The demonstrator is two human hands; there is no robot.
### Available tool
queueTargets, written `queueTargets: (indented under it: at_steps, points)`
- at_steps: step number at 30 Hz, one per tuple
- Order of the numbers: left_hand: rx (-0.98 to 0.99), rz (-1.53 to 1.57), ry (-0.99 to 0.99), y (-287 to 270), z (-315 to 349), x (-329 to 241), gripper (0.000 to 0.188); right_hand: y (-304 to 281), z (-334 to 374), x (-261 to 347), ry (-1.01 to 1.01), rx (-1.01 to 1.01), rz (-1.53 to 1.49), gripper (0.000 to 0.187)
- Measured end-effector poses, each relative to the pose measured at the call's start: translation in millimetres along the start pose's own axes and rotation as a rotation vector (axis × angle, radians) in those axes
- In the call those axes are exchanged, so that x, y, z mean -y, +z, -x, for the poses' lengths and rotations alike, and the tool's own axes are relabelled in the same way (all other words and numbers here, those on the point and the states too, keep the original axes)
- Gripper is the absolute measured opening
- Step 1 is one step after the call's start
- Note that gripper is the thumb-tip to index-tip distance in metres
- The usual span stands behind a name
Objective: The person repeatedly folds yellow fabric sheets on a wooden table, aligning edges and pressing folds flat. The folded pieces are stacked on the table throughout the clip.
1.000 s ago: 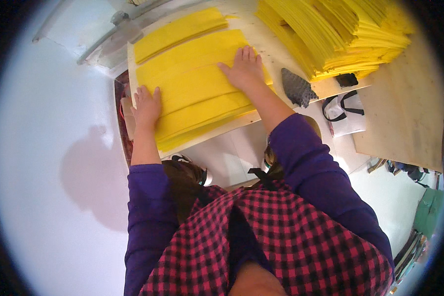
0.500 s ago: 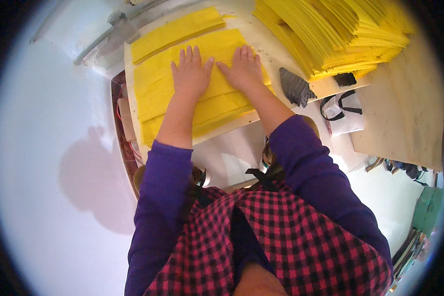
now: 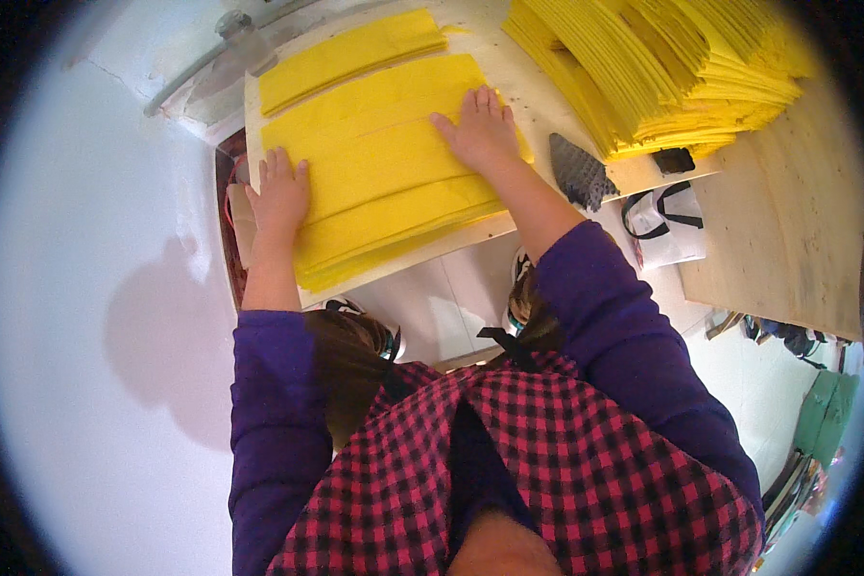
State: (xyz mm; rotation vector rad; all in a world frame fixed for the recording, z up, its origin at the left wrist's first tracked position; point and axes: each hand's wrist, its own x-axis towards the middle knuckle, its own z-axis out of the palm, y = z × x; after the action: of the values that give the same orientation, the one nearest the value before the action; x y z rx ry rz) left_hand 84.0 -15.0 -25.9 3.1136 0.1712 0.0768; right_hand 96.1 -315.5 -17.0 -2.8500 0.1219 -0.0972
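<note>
Yellow sheets with a soft, fabric-like look (image 3: 384, 158) lie in overlapping layers on a pale wooden table. My left hand (image 3: 280, 195) is at their left edge, its fingers stretched out and nothing in its grasp. On their right part rests my right hand (image 3: 480, 132), palm down, with the fingers extended and the thumb apart. Beyond the layers, a narrower yellow strip (image 3: 350, 60) lies along the far side of the table.
A tall pile of yellow sheets (image 3: 634, 77) stands at the far right of the wooden table (image 3: 538, 115). In front of it lie a dark grey textured piece (image 3: 581, 173) and a small black object (image 3: 674, 159). A white bag with black handles (image 3: 667, 226) sits below; a white wall (image 3: 86, 288) borders the left.
My left hand has moved left and nearer to me, from the middle of the sheets to their left edge. My right hand has stayed almost in place.
</note>
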Motion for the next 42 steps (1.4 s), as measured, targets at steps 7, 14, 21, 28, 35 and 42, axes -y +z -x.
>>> queueTargets:
  at_steps: [7, 14, 21, 28, 35, 42]
  points:
    - [-0.107, 0.097, 0.073, -23, -20, 38, 0.043, -35, -22, -16, -0.096, -0.002, -0.109, 0.058]
    - [0.104, 0.299, 0.308, -41, -68, 29, 0.041, -48, -65, -26, -0.347, -0.008, -0.16, 0.034]
    - [0.345, 0.139, 0.313, -47, -87, 19, 0.043, -54, -105, -35, -0.583, 0.347, -0.016, 0.031]
    - [0.382, 0.167, 0.394, -66, -82, 15, 0.034, -76, -114, -30, -0.541, 0.522, 0.21, 0.03]
    - [0.229, 0.318, 0.392, -108, -51, 22, 0.025, -126, -86, -32, -0.673, 0.375, -0.046, 0.029]
    - [0.258, 0.403, 0.439, -167, -13, 29, 0.024, -178, -51, -17, -0.594, 0.398, -0.023, 0.024]
